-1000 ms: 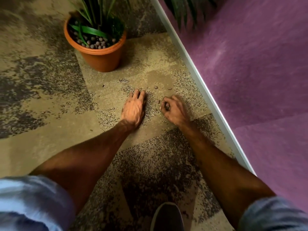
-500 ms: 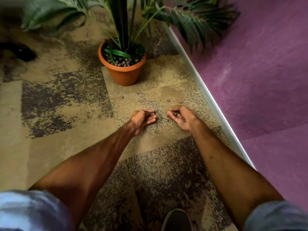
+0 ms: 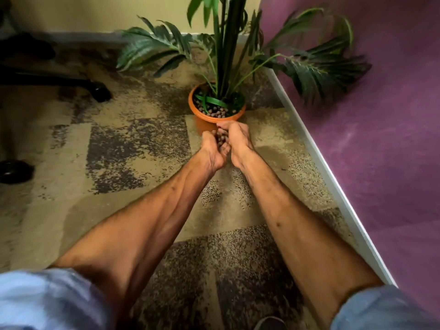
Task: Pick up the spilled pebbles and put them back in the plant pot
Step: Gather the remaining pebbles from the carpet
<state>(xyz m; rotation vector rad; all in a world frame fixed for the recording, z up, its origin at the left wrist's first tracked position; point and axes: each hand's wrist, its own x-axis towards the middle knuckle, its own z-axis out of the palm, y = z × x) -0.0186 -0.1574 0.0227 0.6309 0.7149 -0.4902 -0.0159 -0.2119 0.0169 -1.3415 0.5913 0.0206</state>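
Note:
An orange plant pot (image 3: 204,121) stands on the patterned carpet ahead, with a tall green palm in it and brown pebbles on its soil (image 3: 217,111). My left hand (image 3: 213,151) and my right hand (image 3: 238,142) are pressed together into a cup, raised just in front of the pot's near rim. A heap of brown pebbles (image 3: 222,138) lies between the two palms. My right fingertips almost touch the rim.
A purple wall panel (image 3: 381,139) with a white skirting edge (image 3: 316,158) runs along the right. Black office chair legs and castors (image 3: 98,92) stand at the far left. Palm fronds overhang the pot. A shoe tip (image 3: 269,323) shows at the bottom edge.
Both hands left the carpet, came together around the gathered pebbles and moved forward up to the pot's rim. The view tilted up, showing more of the plant and chair.

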